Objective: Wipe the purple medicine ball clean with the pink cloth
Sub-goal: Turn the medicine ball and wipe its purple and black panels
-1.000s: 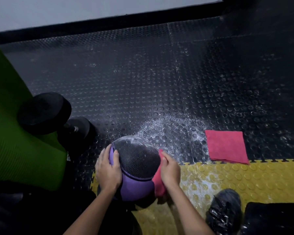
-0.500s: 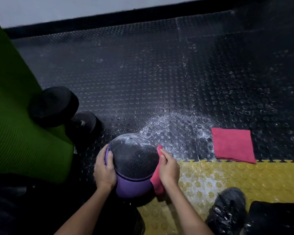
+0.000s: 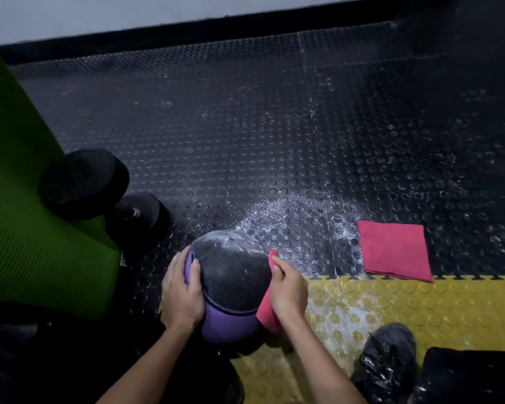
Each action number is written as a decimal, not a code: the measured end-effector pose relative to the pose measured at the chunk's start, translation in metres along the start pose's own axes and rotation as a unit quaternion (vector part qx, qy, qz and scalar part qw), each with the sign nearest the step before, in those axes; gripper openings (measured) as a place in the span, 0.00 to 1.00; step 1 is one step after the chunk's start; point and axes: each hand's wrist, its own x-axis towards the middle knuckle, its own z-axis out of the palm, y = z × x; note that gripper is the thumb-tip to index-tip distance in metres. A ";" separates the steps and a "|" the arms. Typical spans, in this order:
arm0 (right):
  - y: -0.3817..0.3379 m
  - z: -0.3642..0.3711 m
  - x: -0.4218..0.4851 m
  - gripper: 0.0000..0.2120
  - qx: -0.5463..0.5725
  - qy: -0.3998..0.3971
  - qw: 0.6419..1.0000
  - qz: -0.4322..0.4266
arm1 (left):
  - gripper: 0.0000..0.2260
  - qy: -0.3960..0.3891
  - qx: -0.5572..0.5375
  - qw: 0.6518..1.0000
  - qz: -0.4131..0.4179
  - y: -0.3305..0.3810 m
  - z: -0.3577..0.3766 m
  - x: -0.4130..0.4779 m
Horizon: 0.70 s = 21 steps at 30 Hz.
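Studded floor [image 3: 245, 141] lies beneath the purple medicine ball [image 3: 233, 275], judged heavy and wet-slick; left hand [image 3: 181, 293] grip curls round its flank, right hand [image 3: 289, 290] pinches the pink cloth [image 3: 267, 313] against it.

Black rubber floor [image 3: 245, 126] with raised round studs, laid in tiles, meeting a black skirting strip [image 3: 245, 27] under a pale wall [image 3: 158, 13]. White speckled residue [image 3: 297, 211] scattered across the studs. Green ribbed foam mat [image 3: 21, 228] at left, with a black round-headed dumbbell [image 3: 105, 196] lying partly on its edge. Folded red-pink square cloth [image 3: 395, 250] flat on the floor, its near edge overlapping a yellow studded interlocking mat [image 3: 405, 310], itself whitened in patches. Black shoe [image 3: 386, 354] on that mat.
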 end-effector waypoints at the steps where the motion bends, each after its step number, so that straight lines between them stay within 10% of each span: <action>1: -0.006 0.002 -0.005 0.13 -0.020 0.007 0.999 -0.032 | 0.33 -0.001 0.004 1.000 0.006 0.000 0.001 0.000; 5: -0.023 0.012 -0.030 0.13 -0.047 0.032 0.974 -0.220 | 0.34 0.004 0.004 1.000 0.003 -0.001 0.000 0.001; 12: 0.004 0.003 -0.004 0.14 0.051 0.011 0.999 -0.001 | 0.33 -0.002 0.003 1.000 0.008 -0.002 0.003 0.003; 18: -0.022 0.020 -0.042 0.15 -0.034 0.072 0.961 -0.264 | 0.34 0.000 0.004 1.000 -0.003 0.000 0.003 0.003; 21: -0.007 0.016 -0.028 0.14 -0.004 0.087 0.980 -0.177 | 0.34 0.004 -0.005 1.000 -0.008 0.001 0.003 0.004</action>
